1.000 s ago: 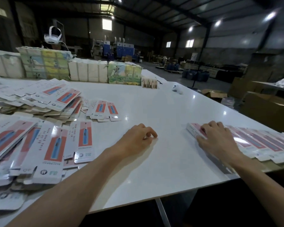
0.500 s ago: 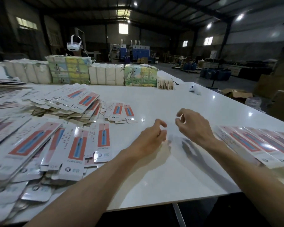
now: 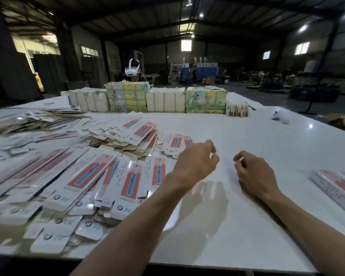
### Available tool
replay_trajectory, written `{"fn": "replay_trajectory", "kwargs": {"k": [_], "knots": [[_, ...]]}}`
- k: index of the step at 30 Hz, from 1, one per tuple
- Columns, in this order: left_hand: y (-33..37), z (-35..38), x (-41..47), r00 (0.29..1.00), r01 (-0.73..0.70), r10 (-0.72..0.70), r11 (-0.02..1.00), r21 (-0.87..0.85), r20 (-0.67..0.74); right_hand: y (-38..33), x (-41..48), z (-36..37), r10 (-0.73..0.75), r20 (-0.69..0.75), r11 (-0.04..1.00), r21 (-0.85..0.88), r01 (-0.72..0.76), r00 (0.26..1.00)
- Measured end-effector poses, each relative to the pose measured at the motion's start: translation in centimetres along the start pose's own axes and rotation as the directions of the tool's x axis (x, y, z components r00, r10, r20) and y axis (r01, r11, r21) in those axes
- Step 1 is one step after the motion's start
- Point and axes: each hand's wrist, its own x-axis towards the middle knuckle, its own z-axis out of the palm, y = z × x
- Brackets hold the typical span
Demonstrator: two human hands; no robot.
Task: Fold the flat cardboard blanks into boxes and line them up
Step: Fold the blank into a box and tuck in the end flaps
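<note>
Flat white cardboard blanks (image 3: pixel 84 176) with red and blue print lie fanned in heaps over the left half of the white table (image 3: pixel 267 148). A small separate pile of blanks (image 3: pixel 175 143) sits just beyond my left hand. My left hand (image 3: pixel 195 162) hovers over the table beside the heap, fingers loosely curled, holding nothing. My right hand (image 3: pixel 255 172) hangs a little to its right, also loosely curled and empty. A row of folded boxes (image 3: pixel 335 184) lies at the right edge, apart from my right hand.
Bundled stacks of printed packs (image 3: pixel 167 99) line the far side of the table, a small wooden-looking block (image 3: pixel 237 109) at their right end. A white object (image 3: pixel 281 117) lies far right. A person wearing a white headset (image 3: pixel 132 69) is behind the stacks.
The view has swung left. My right hand left the row of folded boxes and moved to the middle beside my left hand; my left hand lifted and reached toward the blanks.
</note>
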Motion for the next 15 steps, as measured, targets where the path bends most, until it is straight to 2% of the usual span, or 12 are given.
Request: {"fn": "replay_trajectory", "kwargs": {"k": [3,6,12,15], "knots": [[-2.4,-3.7,-0.1,0.976,0.165,-0.197,0.945,0.282,0.090,-0.2,0.0,-0.1,0.003,0.025,0.999,0.043,-0.004,1.000],[-5.4,-6.6,-2.0,0.930,0.275,-0.355,0.842,0.465,0.094,-0.1,0.1,-0.1,0.006,0.034,0.997,0.083,-0.008,0.999],[-9.6,-9.4,-4.8,0.753,0.426,-0.641,0.646,0.634,0.148,0.1,0.3,0.1,-0.018,0.055,0.992,0.125,0.011,0.998],[-10.5,-9.6,-5.0,0.760,0.418,-0.640,0.613,0.671,0.111,0.3,0.5,0.3,-0.033,0.052,0.991,0.130,0.026,0.998]]}}
